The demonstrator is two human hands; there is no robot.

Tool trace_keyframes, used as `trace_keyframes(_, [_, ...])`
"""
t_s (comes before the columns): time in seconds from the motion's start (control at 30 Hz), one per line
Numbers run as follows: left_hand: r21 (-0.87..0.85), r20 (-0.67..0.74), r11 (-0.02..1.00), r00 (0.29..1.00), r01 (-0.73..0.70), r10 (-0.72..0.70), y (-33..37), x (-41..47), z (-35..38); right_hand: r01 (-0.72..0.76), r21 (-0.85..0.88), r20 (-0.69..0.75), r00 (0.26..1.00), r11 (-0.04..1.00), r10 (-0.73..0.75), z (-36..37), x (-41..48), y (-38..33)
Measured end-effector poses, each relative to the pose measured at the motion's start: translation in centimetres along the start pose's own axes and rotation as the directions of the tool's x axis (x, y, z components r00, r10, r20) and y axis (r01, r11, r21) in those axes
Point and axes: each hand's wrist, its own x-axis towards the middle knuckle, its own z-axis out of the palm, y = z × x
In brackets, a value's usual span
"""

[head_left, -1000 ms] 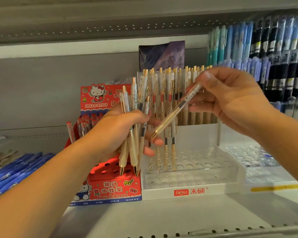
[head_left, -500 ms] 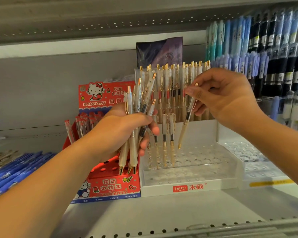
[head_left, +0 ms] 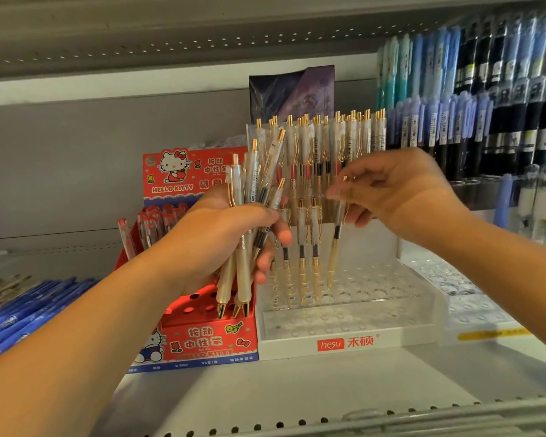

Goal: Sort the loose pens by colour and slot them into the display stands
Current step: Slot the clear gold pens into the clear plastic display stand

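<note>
My left hand [head_left: 224, 234] grips a bunch of white-and-gold pens [head_left: 243, 222], tips down, over the red stand. My right hand [head_left: 397, 197] pinches a single white-and-gold pen [head_left: 336, 244] near its top and holds it almost upright. Its tip hangs just above the holes of the clear tiered display stand [head_left: 347, 320], in the row where three like pens [head_left: 301, 260] stand. The stand's back row is full of the same pens [head_left: 328, 137].
A red Hello Kitty stand [head_left: 202, 339] with red pens sits left of the clear one. Loose blue pens [head_left: 22, 307] lie at far left. Racks of blue and black pens [head_left: 486, 99] fill the right. Another clear stand [head_left: 467, 298] is at right.
My right hand swung its pen from a slant to upright and lowered it toward the clear stand's holes. My left hand has kept its bunch almost still.
</note>
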Motion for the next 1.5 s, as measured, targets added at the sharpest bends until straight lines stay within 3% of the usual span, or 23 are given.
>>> trace_keyframes(0.13, [-0.015, 0.003, 1.000, 1.000, 0.007, -0.007, 0.0, 0.0, 0.0, -0.051, -0.181, 0.220, 0.971, 0.982, 0.091, 0.0, -0.1, 0.0])
trace_keyframes(0.4, [-0.050, 0.033, 0.999, 0.999, -0.009, 0.011, 0.5, 0.0, -0.1, -0.058, -0.257, 0.212, 0.970, 0.965, 0.115, 0.0, 0.0, -0.1])
trace_keyframes(0.67, [-0.027, -0.076, 1.000, 0.997, -0.001, -0.001, 1.8, 0.1, 0.8, -0.004, -0.271, 0.167, 0.985, 0.963, 0.051, -0.1, -0.3, -0.5])
trace_keyframes(0.77, [0.002, -0.077, 1.000, 0.997, 0.020, -0.020, 2.7, 0.8, 1.6, 0.062, 0.000, 0.132, 0.989, 0.998, -0.062, -0.6, -0.5, -0.8])
trace_keyframes(0.87, [-0.039, -0.135, 0.999, 0.990, 0.035, -0.039, 3.3, 1.7, 3.0, 0.102, 0.301, 0.217, 0.961, 0.948, -0.172, -1.1, -0.7, -0.9])
trace_keyframes(0.97, [-0.082, -0.132, 0.995, 0.989, 0.061, -0.072, 3.7, 2.6, 4.2, 0.032, 0.459, 0.217, 0.965, 0.888, -0.147, -1.4, -0.5, -0.8])
trace_keyframes(1.13, [0.036, -0.238, 0.990, 0.963, 0.138, -0.126, 4.8, 3.7, 4.6, -0.061, 0.543, 0.228, 0.971, 0.838, -0.077, -1.9, -0.3, -0.8])
trace_keyframes(1.27, [0.249, -0.405, 0.964, 0.914, 0.090, 0.020, 4.3, 4.0, 3.2, -0.056, 0.573, 0.249, 0.963, 0.817, -0.108, -2.3, 0.1, -0.7])
trace_keyframes(1.4, [0.133, -0.260, 0.991, 0.965, -0.009, 0.044, 2.9, 3.4, 1.5, -0.067, 0.610, 0.235, 0.967, 0.789, -0.100, -2.6, 0.5, -0.6])
trace_keyframes(1.5, [0.012, -0.110, 1.000, 0.994, -0.016, 0.017, 1.8, 3.4, 0.5, -0.010, 0.520, 0.165, 0.982, 0.854, -0.089, -2.9, 0.8, -0.7])
